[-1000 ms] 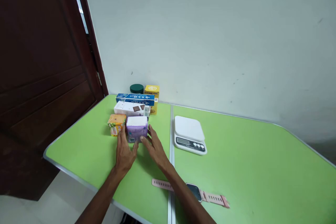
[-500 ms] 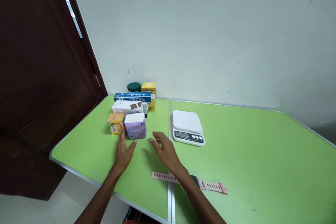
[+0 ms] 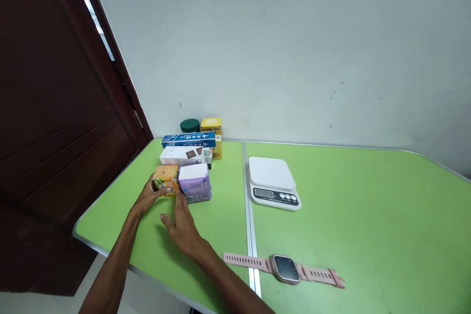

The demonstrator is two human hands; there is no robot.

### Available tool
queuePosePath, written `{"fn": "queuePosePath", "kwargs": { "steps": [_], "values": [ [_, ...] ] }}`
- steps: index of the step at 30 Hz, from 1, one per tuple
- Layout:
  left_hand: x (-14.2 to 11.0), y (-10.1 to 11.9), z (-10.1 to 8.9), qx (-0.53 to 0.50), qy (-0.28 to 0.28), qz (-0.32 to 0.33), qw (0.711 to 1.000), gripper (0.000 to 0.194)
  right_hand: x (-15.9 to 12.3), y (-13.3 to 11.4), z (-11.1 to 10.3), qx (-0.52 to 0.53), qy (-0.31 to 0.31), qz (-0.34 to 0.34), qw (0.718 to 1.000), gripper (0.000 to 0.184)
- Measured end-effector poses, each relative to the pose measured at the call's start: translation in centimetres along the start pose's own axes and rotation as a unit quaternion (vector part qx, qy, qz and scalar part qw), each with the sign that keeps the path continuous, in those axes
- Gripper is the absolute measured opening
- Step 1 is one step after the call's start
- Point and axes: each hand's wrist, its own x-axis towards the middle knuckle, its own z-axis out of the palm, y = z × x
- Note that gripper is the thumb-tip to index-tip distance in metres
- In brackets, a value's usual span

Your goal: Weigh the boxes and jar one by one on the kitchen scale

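Observation:
An orange tissue pack with green fruit print stands on the green table. My left hand is closed on its left side, fingers behind the left edge and thumb across the front. Touching its right side is a purple tissue pack with a white top. My right hand is open, its thumb spread to the left. Its fingertips reach the lower front where the two packs meet; whether they press on either pack I cannot tell.
Behind the packs are a white box, a blue toothpaste box, a yellow box and a green-lidded jar. A white kitchen scale stands right of the metal table seam. A pink-strapped smartwatch lies near the front.
My left hand has moved left from between the packs onto the orange pack's left side. My right hand has swung left, from beside the purple pack to the front of both. The view has shifted slightly.

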Motion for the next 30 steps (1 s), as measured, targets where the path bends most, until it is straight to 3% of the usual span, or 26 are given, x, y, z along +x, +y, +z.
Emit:
{"fn": "queuePosePath", "kwargs": {
  "steps": [4, 8, 14, 18, 21, 23, 26, 30],
  "values": [
    [0.5, -0.5, 0.5, 0.022, 0.049, 0.004, 0.999, 0.077, 0.9, -0.3, 0.8, -0.027, 0.016, 0.004, 1.0, 0.093],
    [-0.7, -1.3, -0.1, 0.082, 0.105, 0.014, 0.991, 0.074, 1.0, -1.0, 0.6, -0.035, 0.028, 0.025, 0.999, 0.095],
    [-7.2, -1.6, -2.3, 0.142, 0.157, -0.008, 0.977, 0.07, -1.6, -2.7, 0.1, -0.019, -0.047, -0.002, 0.999, 0.093],
    [-11.5, -0.9, -1.1, 0.126, 0.177, -0.043, 0.975, 0.072, -5.5, -3.0, 0.2, -0.017, -0.019, -0.074, 0.997, 0.088],
    [-12.8, 0.0, 2.2, 0.093, 0.154, -0.039, 0.983, 0.068, -8.5, -2.1, -1.2, -0.04, 0.037, -0.115, 0.992, 0.087],
    [-12.5, 0.8, 5.3, 0.074, 0.117, -0.022, 0.99, 0.068, -10.1, -1.5, -3.4, -0.065, 0.09, -0.138, 0.984, 0.083],
    [-10.2, 2.0, 11.0, 0.05, 0.046, 0.021, 0.997, 0.072, -11.4, -0.9, -8.3, -0.115, 0.188, -0.146, 0.964, 0.073],
    [-4.8, 4.0, 19.1, 0.035, -0.027, 0.099, 0.994, 0.068, -10.8, -0.5, -16.1, -0.155, 0.299, -0.118, 0.934, 0.061]
  ]
}}
